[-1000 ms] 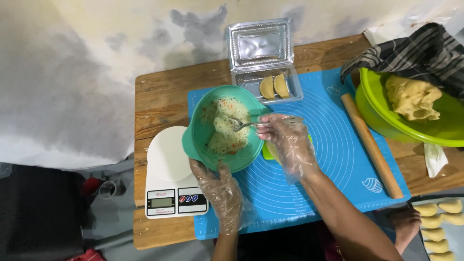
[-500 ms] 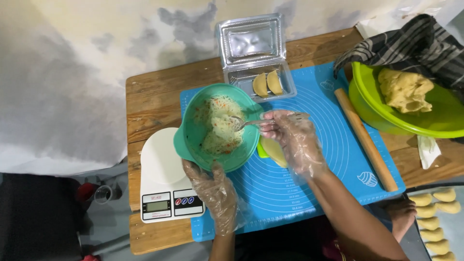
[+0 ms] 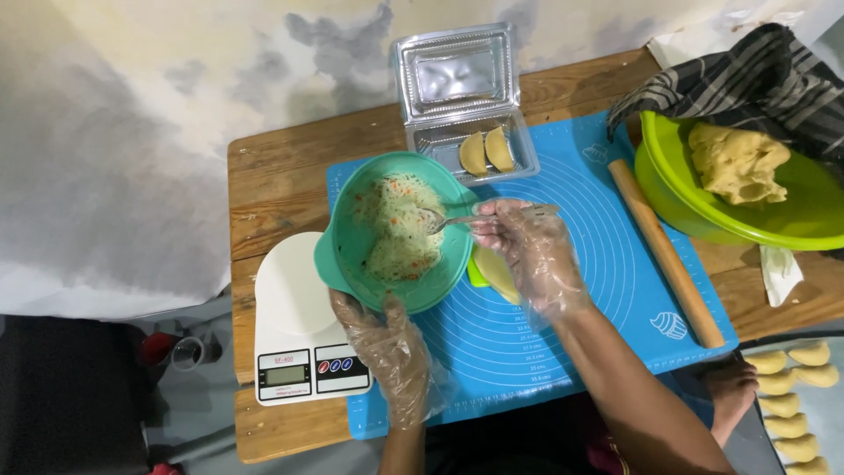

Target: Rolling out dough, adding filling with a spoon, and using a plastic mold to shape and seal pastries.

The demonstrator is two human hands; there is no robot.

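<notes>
The left hand (image 3: 387,352), in a clear plastic glove, grips the near rim of the teal bowl (image 3: 352,255) from below, fingers closed on it; the bowl sits tilted over the near left part of the blue mat (image 3: 545,343) and partly over the white kitchen scale (image 3: 290,325), which rests on the wooden desk (image 3: 264,185). The right hand (image 3: 527,251), also gloved, is closed on the handle of a spoon (image 3: 444,220); the spoon head lies in the pale shredded filling (image 3: 396,233) inside the bowl. Just beneath the right hand, a flat piece of dough (image 3: 495,271) lies on the mat, beside the bowl. A wooden rolling pin (image 3: 665,251) lies on the right part of the mat. Farther away, an open clear plastic box (image 3: 462,97) holds two folded pastries (image 3: 486,151); at the far right, a green bowl (image 3: 703,211) contains a lump of dough (image 3: 737,163), with a dark striped cloth (image 3: 756,79) behind it.
</notes>
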